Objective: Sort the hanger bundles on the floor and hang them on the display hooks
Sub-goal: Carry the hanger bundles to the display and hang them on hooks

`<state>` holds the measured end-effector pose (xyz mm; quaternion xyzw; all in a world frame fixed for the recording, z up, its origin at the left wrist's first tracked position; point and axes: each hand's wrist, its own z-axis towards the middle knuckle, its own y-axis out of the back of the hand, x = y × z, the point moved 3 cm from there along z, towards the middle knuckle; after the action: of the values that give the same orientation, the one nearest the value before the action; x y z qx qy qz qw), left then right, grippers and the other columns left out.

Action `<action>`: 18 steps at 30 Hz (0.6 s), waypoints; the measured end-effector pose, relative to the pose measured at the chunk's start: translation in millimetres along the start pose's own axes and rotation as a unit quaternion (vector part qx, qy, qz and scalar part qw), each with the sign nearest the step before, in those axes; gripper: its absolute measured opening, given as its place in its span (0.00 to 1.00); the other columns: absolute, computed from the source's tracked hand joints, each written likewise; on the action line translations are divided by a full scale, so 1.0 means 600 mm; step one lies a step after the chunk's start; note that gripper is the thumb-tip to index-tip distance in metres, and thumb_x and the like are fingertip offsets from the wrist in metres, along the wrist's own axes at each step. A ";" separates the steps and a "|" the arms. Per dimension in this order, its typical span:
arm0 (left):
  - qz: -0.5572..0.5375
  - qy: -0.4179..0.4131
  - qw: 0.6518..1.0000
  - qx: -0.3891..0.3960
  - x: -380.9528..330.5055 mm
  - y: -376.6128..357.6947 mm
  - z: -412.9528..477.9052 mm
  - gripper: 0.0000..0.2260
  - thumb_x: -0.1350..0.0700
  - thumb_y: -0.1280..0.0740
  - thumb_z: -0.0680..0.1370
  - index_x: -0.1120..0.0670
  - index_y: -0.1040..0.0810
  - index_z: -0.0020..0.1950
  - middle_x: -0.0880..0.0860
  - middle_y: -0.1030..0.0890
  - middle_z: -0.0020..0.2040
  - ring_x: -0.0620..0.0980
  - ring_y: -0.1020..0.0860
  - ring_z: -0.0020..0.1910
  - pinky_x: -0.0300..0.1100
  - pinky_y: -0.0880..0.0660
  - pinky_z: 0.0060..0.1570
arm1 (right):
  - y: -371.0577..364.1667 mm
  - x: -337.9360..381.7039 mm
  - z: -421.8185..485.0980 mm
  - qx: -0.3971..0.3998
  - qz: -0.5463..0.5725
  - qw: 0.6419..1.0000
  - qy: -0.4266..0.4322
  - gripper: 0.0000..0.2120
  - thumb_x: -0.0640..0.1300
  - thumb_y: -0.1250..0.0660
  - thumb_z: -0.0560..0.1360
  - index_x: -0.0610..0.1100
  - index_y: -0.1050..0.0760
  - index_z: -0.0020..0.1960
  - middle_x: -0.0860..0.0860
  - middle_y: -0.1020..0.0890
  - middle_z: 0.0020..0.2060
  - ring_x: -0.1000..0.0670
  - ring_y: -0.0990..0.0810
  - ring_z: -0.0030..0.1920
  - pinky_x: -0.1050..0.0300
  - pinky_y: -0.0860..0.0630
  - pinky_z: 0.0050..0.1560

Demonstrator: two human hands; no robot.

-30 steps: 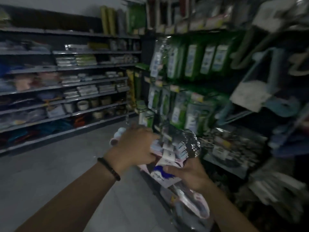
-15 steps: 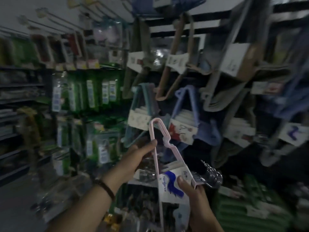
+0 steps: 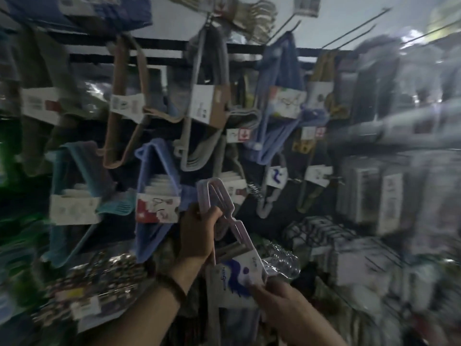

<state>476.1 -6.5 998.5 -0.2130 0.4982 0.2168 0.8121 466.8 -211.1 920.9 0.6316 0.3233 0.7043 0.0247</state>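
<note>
- The left hand [image 3: 199, 233] was curled round the upper corner of the pale pink plastic hanger bundle [image 3: 230, 221], held up near the middle of the rack. The right hand [image 3: 279, 303] pinched its white card sleeve with a blue swirl [image 3: 234, 273] lower down.
- A crumpled clear plastic bottle [image 3: 282, 263] lay against the far side of the right hand. Whether that hand held it could not be told. It could drop or snag on a lift.
- The light blue plastic hanger bundle [image 3: 154, 166] hung just left and a pale hanger bundle with a like blue-swirl card [image 3: 275, 177] just right. A careless lift might knock either one loose.
- The bare metal wire hooks [image 3: 356, 27] stood far up on the right. In the dim, blurred view a hook tip could be missed, and the hangers might slip from the sleeve.
</note>
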 end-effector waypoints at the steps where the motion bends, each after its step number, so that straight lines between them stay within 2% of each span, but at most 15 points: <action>1: 0.006 -0.004 1.000 0.013 -0.001 -0.019 -0.003 0.19 0.51 0.29 0.73 0.70 0.22 0.48 0.65 0.21 0.37 0.55 0.24 0.36 0.48 0.27 0.38 | 0.035 0.002 -0.007 -0.033 -0.128 0.991 0.015 0.29 0.76 0.38 0.71 0.51 0.18 0.47 0.50 0.15 0.40 0.58 0.17 0.42 0.56 0.21 0.44; 2: 0.010 -0.008 1.000 0.020 -0.001 -0.036 -0.004 0.16 0.53 0.29 0.74 0.68 0.21 0.48 0.63 0.21 0.37 0.55 0.24 0.36 0.48 0.27 0.37 | 0.069 0.015 -0.016 -0.097 -0.227 0.968 0.036 0.29 0.75 0.41 0.71 0.50 0.21 0.45 0.48 0.17 0.39 0.54 0.18 0.40 0.55 0.24 0.41; 3: 0.013 -0.010 1.000 0.026 0.003 -0.054 -0.003 0.15 0.51 0.28 0.73 0.65 0.20 0.47 0.61 0.21 0.36 0.56 0.24 0.35 0.48 0.26 0.36 | 0.101 0.040 -0.027 -0.173 -0.275 0.944 0.065 0.28 0.74 0.42 0.71 0.50 0.24 0.47 0.49 0.18 0.39 0.50 0.18 0.41 0.53 0.23 0.40; 5: 0.011 -0.013 0.999 0.046 0.008 -0.091 0.001 0.13 0.51 0.28 0.72 0.60 0.19 0.46 0.56 0.19 0.35 0.55 0.21 0.35 0.47 0.23 0.35 | 0.138 0.074 -0.015 -0.275 -0.262 0.912 0.154 0.20 0.70 0.38 0.76 0.54 0.28 0.53 0.55 0.20 0.45 0.49 0.19 0.43 0.50 0.20 0.42; 6: 0.008 -0.015 0.999 0.049 0.010 -0.109 0.003 0.11 0.51 0.28 0.72 0.59 0.18 0.46 0.55 0.17 0.37 0.56 0.18 0.37 0.48 0.19 0.38 | 0.152 0.090 0.001 -0.274 -0.252 0.909 0.186 0.19 0.69 0.37 0.77 0.56 0.30 0.57 0.57 0.21 0.47 0.51 0.20 0.44 0.50 0.19 0.43; 8: 0.012 -0.010 0.998 0.061 0.010 -0.142 0.010 0.15 0.47 0.29 0.70 0.57 0.16 0.48 0.57 0.14 0.42 0.60 0.14 0.43 0.55 0.16 0.45 | 0.168 0.094 0.054 -0.214 -0.246 0.926 0.192 0.19 0.69 0.40 0.77 0.58 0.31 0.59 0.57 0.20 0.49 0.52 0.18 0.45 0.48 0.17 0.43; 11: 0.020 -0.003 0.995 0.094 0.013 -0.195 0.020 0.14 0.48 0.30 0.73 0.55 0.15 0.52 0.56 0.13 0.43 0.59 0.14 0.44 0.57 0.16 0.47 | 0.197 0.074 0.123 -0.157 -0.235 0.944 0.170 0.09 0.60 0.36 0.79 0.57 0.27 0.55 0.55 0.17 0.42 0.55 0.17 0.37 0.52 0.16 0.38; 14: 0.053 -0.020 0.994 0.091 0.011 -0.256 0.037 0.16 0.43 0.28 0.71 0.52 0.15 0.51 0.55 0.13 0.43 0.57 0.13 0.43 0.62 0.16 0.48 | 0.236 0.055 0.172 -0.158 -0.221 0.938 0.214 0.01 0.50 0.33 0.81 0.56 0.24 0.51 0.55 0.17 0.38 0.56 0.17 0.35 0.58 0.17 0.37; 16: 0.048 -0.036 0.995 0.076 0.006 -0.299 0.050 0.17 0.40 0.24 0.74 0.52 0.15 0.51 0.57 0.13 0.43 0.62 0.14 0.43 0.62 0.16 0.47 | 0.272 0.042 0.208 -0.154 -0.201 0.940 0.228 0.04 0.47 0.33 0.82 0.54 0.23 0.49 0.54 0.17 0.37 0.55 0.16 0.35 0.55 0.16 0.37; 18: 0.033 -0.028 0.996 0.081 0.003 -0.337 0.073 0.23 0.35 0.28 0.74 0.54 0.15 0.52 0.62 0.14 0.45 0.69 0.16 0.48 0.63 0.18 0.49 | 0.306 0.028 0.244 -0.144 -0.185 0.945 0.229 0.08 0.47 0.33 0.83 0.54 0.24 0.45 0.53 0.17 0.37 0.55 0.16 0.34 0.57 0.16 0.36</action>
<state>622.7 -146.5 1041.2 -0.1240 0.4982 0.2086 0.8324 664.9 -286.7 1023.8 0.3722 0.3268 0.8519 0.1704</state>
